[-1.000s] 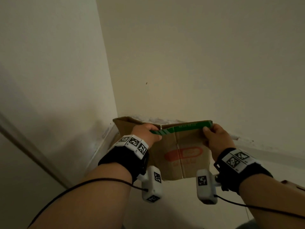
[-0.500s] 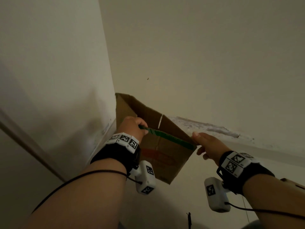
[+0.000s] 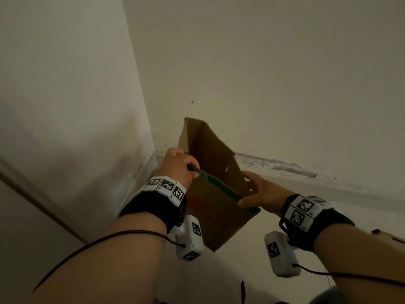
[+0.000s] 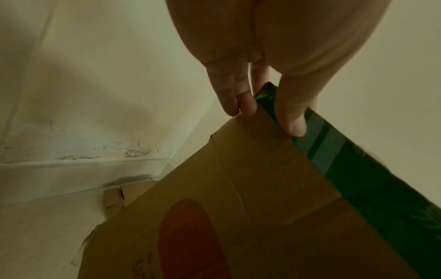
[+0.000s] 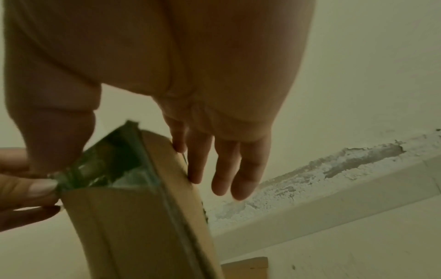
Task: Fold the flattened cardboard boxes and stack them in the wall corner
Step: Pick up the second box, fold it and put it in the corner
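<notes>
A brown cardboard box (image 3: 214, 207) with a green-taped edge (image 3: 219, 183) and a red oval print hangs tilted in front of the wall corner, partly spread, one flap (image 3: 192, 137) sticking up. My left hand (image 3: 192, 170) pinches the far end of the taped edge; in the left wrist view the thumb (image 4: 292, 120) lies on the tape of the box (image 4: 238, 207). My right hand (image 3: 245, 194) holds the near corner. In the right wrist view its thumb (image 5: 54, 141) is on the tape and its fingers (image 5: 214, 169) lie along the outer panel of the box (image 5: 133, 226).
Two pale walls meet at the corner (image 3: 151, 128), with a white skirting board (image 3: 328, 189) and flaked plaster (image 3: 274, 165) above it. Another piece of cardboard (image 4: 124, 194) lies on the floor by the skirting. A brown object (image 3: 390, 238) shows at the right edge.
The box, held flat and level by both hands a second ago, has swung round and spread apart. My right hand let go of the top edge and now holds the near corner.
</notes>
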The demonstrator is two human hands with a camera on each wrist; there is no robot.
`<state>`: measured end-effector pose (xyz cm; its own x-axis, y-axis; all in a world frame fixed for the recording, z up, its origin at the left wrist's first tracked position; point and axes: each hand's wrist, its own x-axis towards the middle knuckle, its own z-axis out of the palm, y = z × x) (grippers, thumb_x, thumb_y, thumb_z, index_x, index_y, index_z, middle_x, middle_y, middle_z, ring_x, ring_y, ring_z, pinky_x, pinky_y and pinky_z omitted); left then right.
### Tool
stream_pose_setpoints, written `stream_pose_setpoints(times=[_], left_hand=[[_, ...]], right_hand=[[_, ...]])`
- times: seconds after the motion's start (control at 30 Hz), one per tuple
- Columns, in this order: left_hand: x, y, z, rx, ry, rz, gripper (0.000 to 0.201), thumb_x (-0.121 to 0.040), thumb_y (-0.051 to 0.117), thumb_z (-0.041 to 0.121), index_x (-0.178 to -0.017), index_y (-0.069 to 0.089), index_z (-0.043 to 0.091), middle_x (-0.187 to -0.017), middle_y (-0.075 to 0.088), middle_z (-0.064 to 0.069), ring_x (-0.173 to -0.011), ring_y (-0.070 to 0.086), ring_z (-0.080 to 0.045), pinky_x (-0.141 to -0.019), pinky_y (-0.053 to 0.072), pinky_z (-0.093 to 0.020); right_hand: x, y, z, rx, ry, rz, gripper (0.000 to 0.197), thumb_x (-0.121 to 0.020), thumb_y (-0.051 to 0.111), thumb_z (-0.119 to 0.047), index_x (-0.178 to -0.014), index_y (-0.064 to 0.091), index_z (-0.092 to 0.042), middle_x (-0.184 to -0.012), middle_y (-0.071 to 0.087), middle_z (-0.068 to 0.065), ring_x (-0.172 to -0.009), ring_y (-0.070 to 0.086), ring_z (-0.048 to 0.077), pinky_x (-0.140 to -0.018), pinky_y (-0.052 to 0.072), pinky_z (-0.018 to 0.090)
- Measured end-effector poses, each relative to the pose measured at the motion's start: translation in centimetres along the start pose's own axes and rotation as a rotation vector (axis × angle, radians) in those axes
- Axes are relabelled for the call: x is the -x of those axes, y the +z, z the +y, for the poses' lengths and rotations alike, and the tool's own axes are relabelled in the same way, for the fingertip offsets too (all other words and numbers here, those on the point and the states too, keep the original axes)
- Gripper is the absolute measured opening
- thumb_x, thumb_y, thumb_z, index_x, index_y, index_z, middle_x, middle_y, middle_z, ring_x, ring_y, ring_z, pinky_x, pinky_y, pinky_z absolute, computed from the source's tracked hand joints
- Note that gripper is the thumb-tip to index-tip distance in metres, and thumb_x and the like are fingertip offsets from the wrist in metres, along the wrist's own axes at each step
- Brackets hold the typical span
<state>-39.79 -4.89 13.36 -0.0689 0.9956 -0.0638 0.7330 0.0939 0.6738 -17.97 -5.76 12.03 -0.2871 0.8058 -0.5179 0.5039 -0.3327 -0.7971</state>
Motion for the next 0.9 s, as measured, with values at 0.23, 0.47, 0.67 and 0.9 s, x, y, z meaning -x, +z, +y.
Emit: stream_pose_setpoints(times=[0.23, 0.47, 0.67, 0.9], left_hand=[[0.5, 0.3, 1.1, -0.025, 0.054, -0.059, 0.010, -0.078, 0.067, 0.015, -0.083, 0.066, 0.023, -0.151, 0.032, -0.003, -0.136, 0.036, -0.026, -0.112, 0.030, -0.040], [0.3, 0.6, 1.5, -0.039, 0.084, -0.056, 0.014, -0.077, 0.067, 0.013, -0.088, 0.068, 0.021, -0.146, 0.038, -0.003, -0.130, 0.044, -0.027, -0.109, 0.031, -0.033], [0.5, 0.5, 1.8, -0.002, 0.092, -0.135, 0.025, -0.079, 0.065, 0.014, -0.099, 0.057, 0.027, -0.113, 0.054, 0.001, -0.104, 0.058, -0.022, -0.083, 0.043, -0.028], [0.2, 0.6, 0.7, -0.024, -0.131, -0.194, 0.106, -0.070, 0.074, 0.022, -0.145, 0.000, 0.038, -0.148, 0.040, -0.006, -0.124, 0.051, -0.029, -0.103, 0.045, -0.044]], right_hand=[[0.4, -0.6, -0.3, 0.098, 0.024, 0.091, 0.080, -0.073, 0.074, -0.007, -0.138, 0.031, -0.025, -0.121, 0.058, 0.004, -0.112, 0.057, 0.029, -0.097, 0.049, 0.049], [1.2, 0.8, -0.9, 0.419, -0.004, 0.036, 0.048, -0.086, 0.052, -0.010, -0.125, 0.049, -0.037, -0.115, 0.062, 0.001, -0.103, 0.062, 0.025, -0.087, 0.054, 0.037], [1.4, 0.5, -0.5, 0.472, -0.048, 0.145, 0.039, -0.092, 0.050, -0.019, -0.128, 0.054, -0.034, -0.119, 0.063, -0.003, -0.108, 0.059, 0.021, -0.093, 0.050, 0.037], [1.5, 0.3, -0.6, 0.395, -0.107, 0.192, 0.037, -0.093, 0.049, -0.017, -0.126, 0.057, -0.032, -0.111, 0.060, -0.010, -0.107, 0.054, 0.016, -0.095, 0.043, 0.030]])
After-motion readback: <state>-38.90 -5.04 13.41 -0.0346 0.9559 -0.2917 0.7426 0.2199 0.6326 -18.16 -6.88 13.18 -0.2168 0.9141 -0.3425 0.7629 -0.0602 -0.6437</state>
